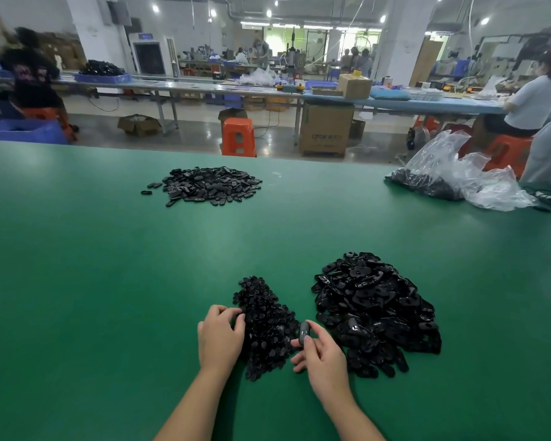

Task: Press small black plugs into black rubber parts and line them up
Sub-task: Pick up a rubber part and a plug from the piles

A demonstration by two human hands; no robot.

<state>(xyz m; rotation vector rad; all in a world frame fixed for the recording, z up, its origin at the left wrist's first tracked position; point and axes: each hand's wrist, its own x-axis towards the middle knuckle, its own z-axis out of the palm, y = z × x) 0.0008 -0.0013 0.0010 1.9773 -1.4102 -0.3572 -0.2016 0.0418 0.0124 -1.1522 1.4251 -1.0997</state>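
Observation:
A heap of small black plugs lies on the green table in front of me. To its right is a bigger heap of black rubber parts. My right hand pinches one oblong rubber part upright between thumb and fingers, just right of the plug heap. My left hand has its fingers curled at the left edge of the plug heap, touching the plugs; whether it holds one is hidden. A flatter pile of black parts lies further back.
A clear plastic bag with more black parts sits at the table's far right. Beyond the table edge stand an orange stool and a cardboard box. People sit at other benches behind.

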